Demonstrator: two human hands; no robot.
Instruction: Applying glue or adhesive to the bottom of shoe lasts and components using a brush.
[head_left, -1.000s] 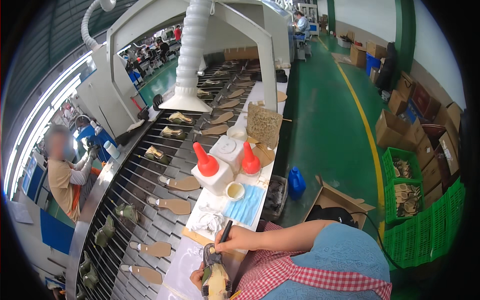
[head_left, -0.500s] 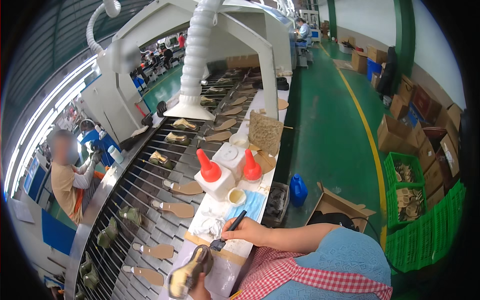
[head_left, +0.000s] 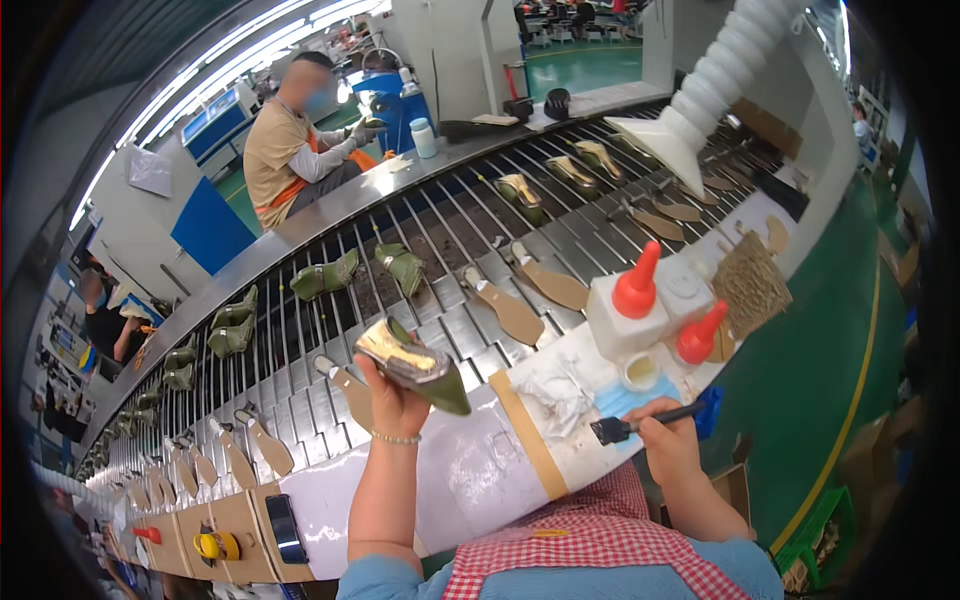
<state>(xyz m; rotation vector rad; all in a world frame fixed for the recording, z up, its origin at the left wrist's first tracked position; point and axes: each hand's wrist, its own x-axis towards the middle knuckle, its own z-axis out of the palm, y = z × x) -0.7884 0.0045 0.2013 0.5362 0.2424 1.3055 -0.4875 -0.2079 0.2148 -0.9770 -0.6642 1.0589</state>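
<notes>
In my left hand (head_left: 396, 408) is a green shoe upper (head_left: 447, 388), its pale yellowish underside turned up. I hold it above the near edge of the roller conveyor (head_left: 440, 325). My fingers are wrapped round one end, partly hidden behind it. My right hand (head_left: 668, 442) grips the black handle of a flat brush (head_left: 612, 430), bristles pointing left, over the worktop's front edge. Near the brush are a blue cloth (head_left: 625, 400), a small cup of pale liquid (head_left: 640, 372) and a crumpled white rag (head_left: 556, 392).
Two white bottles with red nozzles (head_left: 637, 285) stand behind the cup, beside a rough brown pad (head_left: 752, 285). Tan soles (head_left: 508, 312) and green uppers (head_left: 325, 275) lie along the conveyor. A phone (head_left: 286, 528) rests at left. Across the conveyor, a co-worker (head_left: 285, 140) sits.
The view has swung left. My left hand has raised the shoe upper towards the conveyor. My right hand, still with the brush, has moved away from the shoe, and the bristles now point left.
</notes>
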